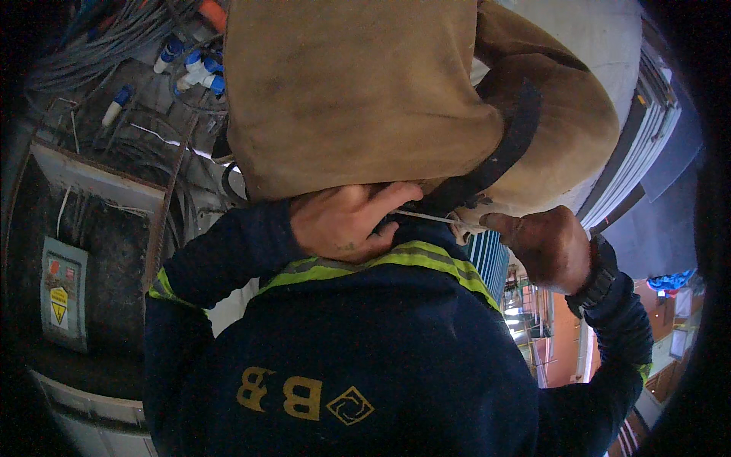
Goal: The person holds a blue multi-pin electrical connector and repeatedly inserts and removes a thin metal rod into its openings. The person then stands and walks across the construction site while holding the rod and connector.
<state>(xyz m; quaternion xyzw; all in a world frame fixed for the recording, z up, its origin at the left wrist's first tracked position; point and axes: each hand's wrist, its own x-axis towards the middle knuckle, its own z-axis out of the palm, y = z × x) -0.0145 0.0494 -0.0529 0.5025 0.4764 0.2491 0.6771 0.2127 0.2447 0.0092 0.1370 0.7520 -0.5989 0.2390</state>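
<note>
A brown leather-like garment (358, 99), which looks like an apron, hangs in front of my navy jacket (365, 343) with its yellow-green reflective band. My left hand (343, 221) lies at the garment's edge against my waist, fingers bent and the thumb below. A thin white cord (438, 218) stretches from the left fingers across to my right hand (544, 244). That hand is closed, pinching the cord between thumb and fingers. A dark strap (502, 156) curves over the brown material just above the cord. The cord's ends are hidden.
On the left are a grey electrical box (65, 297) with a yellow warning label, coiled cables (114, 53) and blue-and-white plugs (202, 72). Stacked grey panels (640, 145) stand at the right. Farther back, a blue bundle (670, 282) is visible.
</note>
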